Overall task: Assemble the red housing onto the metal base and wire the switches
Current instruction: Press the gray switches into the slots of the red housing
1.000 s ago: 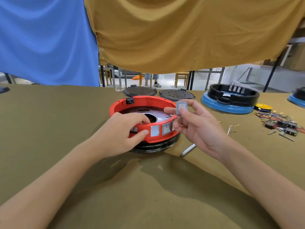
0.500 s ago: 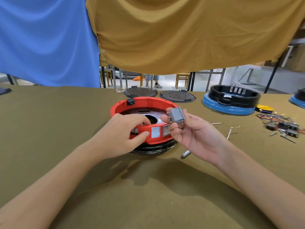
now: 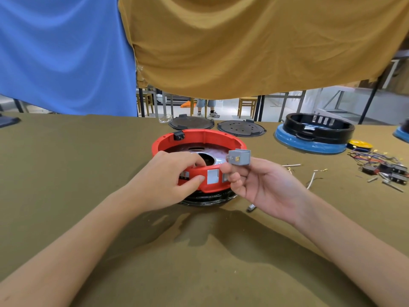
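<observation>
Red housing (image 3: 205, 138) sits on the metal base (image 3: 212, 155), mid desk (image 3: 66, 156). Left hand (image 3: 163, 182) grips the near rim, thumb outside against the front wall, fingers (image 3: 190, 157) curled over the top edge into the ring. Right hand (image 3: 265, 187) pinches a grey switch (image 3: 240, 157) at its fingertips, held just above the housing's near right rim, brass terminal facing the person. Grey switches (image 3: 212, 176) already sit in the front wall. Loose wires and black switches (image 3: 385, 167) lie far right.
</observation>
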Demonstrator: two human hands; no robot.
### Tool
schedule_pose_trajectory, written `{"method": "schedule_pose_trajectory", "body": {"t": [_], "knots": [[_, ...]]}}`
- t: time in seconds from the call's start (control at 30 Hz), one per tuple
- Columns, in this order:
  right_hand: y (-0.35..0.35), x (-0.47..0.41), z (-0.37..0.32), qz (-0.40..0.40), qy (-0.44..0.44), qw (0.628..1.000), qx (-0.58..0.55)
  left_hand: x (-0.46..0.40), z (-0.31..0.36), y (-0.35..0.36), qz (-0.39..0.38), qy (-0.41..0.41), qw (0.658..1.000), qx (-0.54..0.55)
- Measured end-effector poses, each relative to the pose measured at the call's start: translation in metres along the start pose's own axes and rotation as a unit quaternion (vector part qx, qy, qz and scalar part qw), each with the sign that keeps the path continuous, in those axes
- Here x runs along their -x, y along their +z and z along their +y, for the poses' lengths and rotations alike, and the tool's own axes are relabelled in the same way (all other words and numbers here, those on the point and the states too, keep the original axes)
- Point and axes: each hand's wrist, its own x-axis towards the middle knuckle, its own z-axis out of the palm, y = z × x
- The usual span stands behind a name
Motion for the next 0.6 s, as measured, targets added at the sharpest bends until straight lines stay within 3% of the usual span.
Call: {"method": "schedule_pose_trajectory", "body": {"t": [0.6], "knots": [[0.0052,0.0038,-0.0064,-0.004,-0.030,0.999,-0.016,-0.0002,-0.0009,-0.0007,-0.007,-0.011,1.000,0.003]]}}
